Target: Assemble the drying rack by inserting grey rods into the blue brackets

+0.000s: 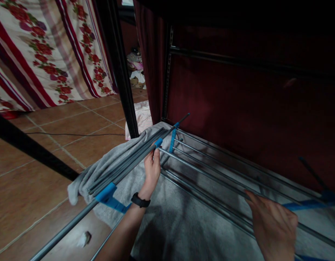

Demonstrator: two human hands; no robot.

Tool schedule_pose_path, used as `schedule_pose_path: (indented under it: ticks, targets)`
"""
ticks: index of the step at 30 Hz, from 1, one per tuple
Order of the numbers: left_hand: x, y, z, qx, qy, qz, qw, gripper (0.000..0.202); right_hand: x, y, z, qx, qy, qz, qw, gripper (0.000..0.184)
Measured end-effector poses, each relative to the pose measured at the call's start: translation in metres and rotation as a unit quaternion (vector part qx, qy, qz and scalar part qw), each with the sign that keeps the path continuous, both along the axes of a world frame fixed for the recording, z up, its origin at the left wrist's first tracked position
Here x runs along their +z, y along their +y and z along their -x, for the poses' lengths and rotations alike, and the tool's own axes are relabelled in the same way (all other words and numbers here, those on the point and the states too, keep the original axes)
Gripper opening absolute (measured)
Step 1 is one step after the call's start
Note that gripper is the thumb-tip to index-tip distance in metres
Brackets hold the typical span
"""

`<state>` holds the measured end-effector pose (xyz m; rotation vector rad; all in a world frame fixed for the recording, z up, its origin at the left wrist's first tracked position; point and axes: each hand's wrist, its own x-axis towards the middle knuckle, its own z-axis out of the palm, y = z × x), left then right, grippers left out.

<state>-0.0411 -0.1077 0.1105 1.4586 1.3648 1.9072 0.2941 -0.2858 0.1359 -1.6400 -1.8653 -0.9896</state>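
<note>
A partly assembled rack of grey metal tubes (pixel 205 164) with blue plastic connectors lies over a grey blanket. My left hand (pixel 152 165), with a dark band on its wrist, is closed round the tube joint just below a blue connector (pixel 158 142). My right hand (pixel 273 221) grips a long crosswise tube of the rack farther right; its fingertips curl over the tube. Left of my left hand, a bundle of loose grey tubes (pixel 123 163) rests on the blanket. Another blue connector (pixel 106 192) sits on the tube nearer me.
The grey blanket (pixel 180 214) covers the surface under the rack. Black metal posts (pixel 119 72) stand at the left, with a dark red cloth (pixel 224 108) behind. A floral curtain (pixel 47 54) hangs over the tiled floor (pixel 102 148). A crumpled white scrap (pixel 84 239) lies on the floor.
</note>
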Motion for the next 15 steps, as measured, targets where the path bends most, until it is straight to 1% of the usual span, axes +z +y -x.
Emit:
schedule_pose_path:
  ticks: [5, 10, 15]
  targets:
    - [-0.001, 0.002, -0.003, 0.016, -0.019, 0.0, 1.0, 0.045, -0.002, 0.004, -0.001, 0.031, 0.022, 0.009, 0.999, 0.03]
    - [-0.003, 0.005, -0.004, 0.03, -0.014, 0.008, 0.999, 0.045, -0.002, 0.007, -0.002, 0.048, 0.029, 0.02, 0.998, 0.029]
    - [-0.007, 0.009, -0.002, 0.036, -0.02, 0.03, 0.999, 0.046, 0.003, 0.009, 0.011, 0.035, 0.068, 0.013, 0.997, 0.028]
